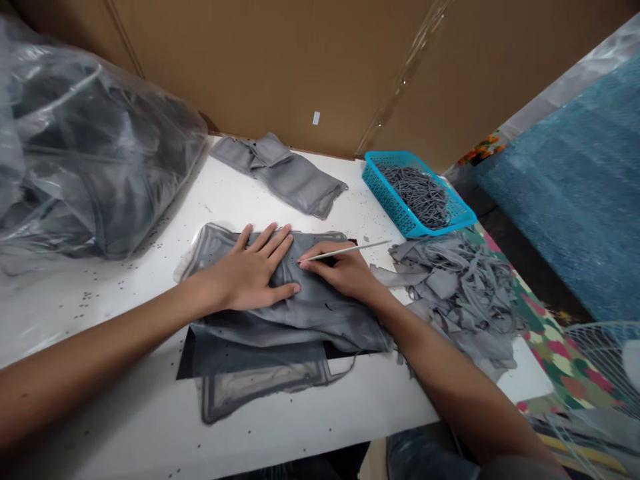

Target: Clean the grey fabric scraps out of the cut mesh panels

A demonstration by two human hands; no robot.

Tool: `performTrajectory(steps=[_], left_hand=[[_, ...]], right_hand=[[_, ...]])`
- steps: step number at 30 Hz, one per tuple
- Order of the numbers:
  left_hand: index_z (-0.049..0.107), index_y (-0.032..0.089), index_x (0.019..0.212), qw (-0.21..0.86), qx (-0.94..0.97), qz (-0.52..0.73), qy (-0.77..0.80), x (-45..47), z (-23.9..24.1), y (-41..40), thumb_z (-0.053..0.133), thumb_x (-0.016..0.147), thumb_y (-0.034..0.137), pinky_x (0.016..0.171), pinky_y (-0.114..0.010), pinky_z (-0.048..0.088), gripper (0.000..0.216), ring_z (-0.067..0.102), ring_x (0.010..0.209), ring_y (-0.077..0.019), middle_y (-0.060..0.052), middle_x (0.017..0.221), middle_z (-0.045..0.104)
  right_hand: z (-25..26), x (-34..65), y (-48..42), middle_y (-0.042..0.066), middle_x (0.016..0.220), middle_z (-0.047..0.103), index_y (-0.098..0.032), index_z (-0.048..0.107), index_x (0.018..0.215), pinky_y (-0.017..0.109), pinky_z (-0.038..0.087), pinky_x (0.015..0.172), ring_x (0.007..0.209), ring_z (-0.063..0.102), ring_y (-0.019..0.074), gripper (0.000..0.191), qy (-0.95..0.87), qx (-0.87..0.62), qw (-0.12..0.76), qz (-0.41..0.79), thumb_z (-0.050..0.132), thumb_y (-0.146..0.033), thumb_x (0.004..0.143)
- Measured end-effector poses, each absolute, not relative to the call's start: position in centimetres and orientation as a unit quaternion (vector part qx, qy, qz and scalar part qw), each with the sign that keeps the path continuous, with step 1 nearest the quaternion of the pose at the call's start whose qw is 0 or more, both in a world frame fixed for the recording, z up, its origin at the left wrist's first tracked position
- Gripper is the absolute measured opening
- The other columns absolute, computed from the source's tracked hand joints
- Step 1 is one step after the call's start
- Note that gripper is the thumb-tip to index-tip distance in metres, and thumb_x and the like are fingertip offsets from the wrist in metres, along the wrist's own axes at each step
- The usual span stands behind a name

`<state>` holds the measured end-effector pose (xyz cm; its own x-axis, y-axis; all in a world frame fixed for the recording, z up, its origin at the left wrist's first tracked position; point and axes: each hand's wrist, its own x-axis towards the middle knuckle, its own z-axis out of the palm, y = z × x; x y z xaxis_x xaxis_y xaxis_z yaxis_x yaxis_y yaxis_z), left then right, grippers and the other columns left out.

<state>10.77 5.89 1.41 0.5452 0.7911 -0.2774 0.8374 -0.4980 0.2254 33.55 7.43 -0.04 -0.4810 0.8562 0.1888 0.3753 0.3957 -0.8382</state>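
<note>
A grey fabric piece point(300, 313) lies on a dark mat point(193, 360) in the middle of the white table point(125, 413). My left hand point(250, 270) rests flat on the fabric with its fingers spread, pressing it down. Just to its right, my right hand point(345, 270) pinches a thin white stick point(350, 250), with the stick's tip touching the fabric near my left fingertips.
A blue basket point(395, 200) of grey cords stands at the back right, beside a heap of grey fabric scraps point(460, 293). Folded grey pieces point(285, 173) lie at the back. A large plastic bag of grey fabric point(85, 153) fills the left. A cardboard wall point(300, 60) stands behind.
</note>
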Motion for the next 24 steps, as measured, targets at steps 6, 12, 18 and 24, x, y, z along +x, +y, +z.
performTrajectory(steps=[6,12,18,24], left_hand=[[0.006,0.019,0.17,0.177,0.852,-0.075,0.487,10.9,1.5,5.9,0.034,0.095,0.079,0.127,-0.067,-0.005,0.099,-0.007,0.162,-0.0381,-0.004,0.175,-0.005],[0.005,0.017,0.169,0.186,0.846,-0.097,0.49,10.4,2.2,5.8,0.033,0.095,0.08,0.127,-0.066,-0.005,0.101,-0.011,0.161,-0.0369,-0.004,0.174,-0.008],[0.031,0.017,0.165,0.172,0.899,-0.012,0.403,13.0,4.1,6.9,0.031,0.103,0.07,0.132,-0.053,0.006,0.081,0.002,0.163,-0.0322,-0.008,0.175,0.004],[0.039,0.019,0.162,0.124,0.914,0.021,0.386,17.7,1.1,7.6,0.039,0.106,0.061,0.131,-0.052,0.013,0.07,0.013,0.162,-0.0332,-0.013,0.174,0.017]], right_hand=[[-0.2,33.2,7.3,0.002,0.092,0.081,-0.022,0.081,0.091,0.031,0.056,0.081,0.086,0.075,0.0193,0.01,-0.775,-0.402,0.32,0.367,0.076,-0.031,0.089],[1.0,35.8,9.2,0.003,0.086,0.079,-0.02,0.079,0.086,0.028,0.051,0.069,0.077,0.07,0.0173,0.014,-0.748,-0.492,0.369,0.251,0.072,-0.032,0.09],[0.3,40.0,11.6,0.003,0.079,0.077,-0.018,0.078,0.083,0.026,0.048,0.066,0.071,0.066,0.0156,0.02,-0.736,-0.507,0.35,0.279,0.072,-0.037,0.086],[-1.0,40.0,11.9,0.002,0.083,0.078,-0.018,0.078,0.086,0.025,0.049,0.07,0.073,0.066,0.0145,0.017,-0.734,-0.495,0.371,0.281,0.071,-0.033,0.088]])
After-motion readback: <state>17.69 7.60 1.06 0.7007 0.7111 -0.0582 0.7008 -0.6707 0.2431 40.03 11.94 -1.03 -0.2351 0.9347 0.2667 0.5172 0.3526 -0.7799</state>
